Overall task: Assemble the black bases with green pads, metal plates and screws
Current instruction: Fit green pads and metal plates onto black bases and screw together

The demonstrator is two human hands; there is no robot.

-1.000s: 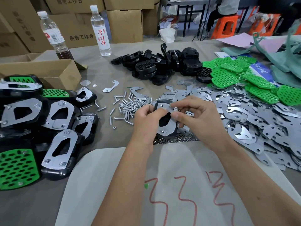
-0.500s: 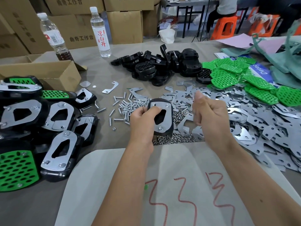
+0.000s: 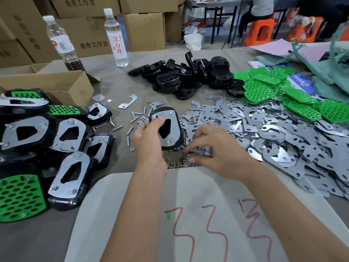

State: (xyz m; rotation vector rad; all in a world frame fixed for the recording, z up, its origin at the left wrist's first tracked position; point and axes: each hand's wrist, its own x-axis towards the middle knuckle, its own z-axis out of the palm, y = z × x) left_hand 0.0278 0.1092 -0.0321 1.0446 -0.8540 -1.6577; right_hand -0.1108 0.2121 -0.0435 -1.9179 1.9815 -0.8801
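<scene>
Head view: left hand (image 3: 149,137) grips plated base (image 3: 167,127); right hand (image 3: 217,150) fingers nuts (image 3: 177,164), grasp unclear. Pinch one nut only.

bases (image 3: 190,76): black, some with a honeycomb of holes
pads (image 3: 264,86): bright green, perforated with dark oval holes
plates (image 3: 283,133): shiny silver-grey
held base (image 3: 177,140): black under a silver plate, against the left fingers (image 3: 156,121)
paper sheet (image 3: 132,214): off-white with red squiggles
counter (image 3: 113,72): dull grey-brown
boxes (image 3: 143,31): tan with black characters
</scene>
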